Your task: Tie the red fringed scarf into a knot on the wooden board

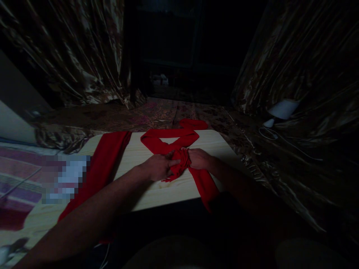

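Note:
On the pale wooden table [157, 190], a long red fabric strip [168, 133] loops back and forth, and part of it is bunched into a ruffled gather. My left hand [160, 167] grips the left side of this gather, with fingers laid over its folds. At the right side my right hand [198, 158] is closed on the same folds, its fingertips partly hidden. One end of the strip hangs toward the table's near edge below my right hand. Left of my hands lies a wider folded red cloth [103, 164], partly covered by my left forearm.
A striped cloth [19, 168] is at the left, beside a blurred-out patch on the table. Patterned curtains [92, 56] hang behind. A white lamp [284, 109] and its cable stand on a patterned ledge at the right. The room is very dark.

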